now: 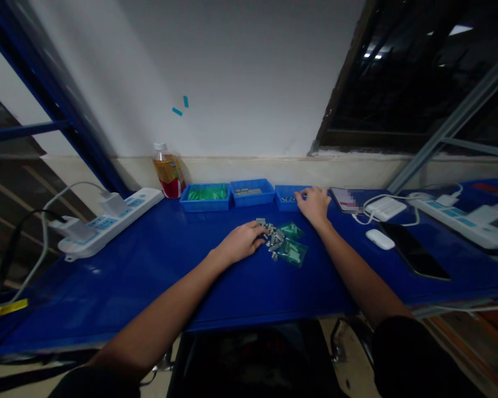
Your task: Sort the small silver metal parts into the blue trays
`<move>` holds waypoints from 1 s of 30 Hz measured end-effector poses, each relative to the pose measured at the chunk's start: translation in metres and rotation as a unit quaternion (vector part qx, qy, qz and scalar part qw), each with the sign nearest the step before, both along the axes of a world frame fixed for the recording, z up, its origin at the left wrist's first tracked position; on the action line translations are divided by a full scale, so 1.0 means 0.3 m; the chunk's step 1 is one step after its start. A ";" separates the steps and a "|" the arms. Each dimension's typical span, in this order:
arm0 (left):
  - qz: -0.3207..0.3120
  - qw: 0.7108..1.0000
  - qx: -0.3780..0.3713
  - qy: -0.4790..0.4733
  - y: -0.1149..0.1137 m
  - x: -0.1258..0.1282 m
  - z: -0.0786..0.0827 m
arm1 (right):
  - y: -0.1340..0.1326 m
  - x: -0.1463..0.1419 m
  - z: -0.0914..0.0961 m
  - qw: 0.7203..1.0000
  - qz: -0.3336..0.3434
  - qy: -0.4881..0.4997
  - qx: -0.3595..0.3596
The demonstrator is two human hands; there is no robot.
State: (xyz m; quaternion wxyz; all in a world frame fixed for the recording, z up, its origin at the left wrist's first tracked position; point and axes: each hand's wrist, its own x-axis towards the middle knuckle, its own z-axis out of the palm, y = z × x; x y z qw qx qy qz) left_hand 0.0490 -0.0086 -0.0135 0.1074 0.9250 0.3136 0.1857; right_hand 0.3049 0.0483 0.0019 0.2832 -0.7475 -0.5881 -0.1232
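My left hand (244, 242) rests at the left side of a loose pile of small grey metal parts (277, 237), its fingers apart and touching the nearest pieces. My right hand (314, 203) reaches over the right-hand blue bin (285, 205), fingers bent together at its right end; what they pinch is too small to make out. Small metal pieces lie inside that bin. Against the pile's right side lies a green-tinted clear bag (294, 252) with parts in it, and a second small green bag (291, 229) lies just behind.
A blue bin (205, 205) of green bags and another blue bin (253, 198) of grey parts stand along the wall. Left are a drink bottle (169, 174) and a power strip (120, 221). Right are a phone (415, 251), white earbud case (380, 239), charger and cables.
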 end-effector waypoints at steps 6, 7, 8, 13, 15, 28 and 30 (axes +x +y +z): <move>0.023 0.998 -0.033 -0.045 0.029 -0.001 -0.015 | -0.036 -0.106 0.050 0.989 0.108 0.000 0.097; 0.025 0.995 -0.051 -0.083 0.036 -0.004 -0.014 | -0.048 -0.138 0.058 0.982 0.157 0.003 0.108; 0.035 0.987 -0.075 -0.136 0.043 -0.007 -0.012 | -0.062 -0.172 0.062 0.970 0.213 0.007 0.114; 0.072 0.889 -0.222 -0.394 0.081 -0.035 0.013 | -0.147 -0.298 0.031 0.887 0.452 -0.003 0.089; 0.051 0.869 -0.257 -0.420 0.084 -0.041 0.024 | -0.172 -0.309 0.012 0.874 0.479 0.005 0.084; 0.039 0.969 -0.098 -0.222 0.050 -0.011 0.006 | -0.114 -0.191 0.014 0.947 0.300 -0.028 0.108; -0.014 0.993 -0.004 -0.113 0.031 -0.007 0.007 | -0.073 -0.120 -0.009 0.977 0.187 -0.020 0.100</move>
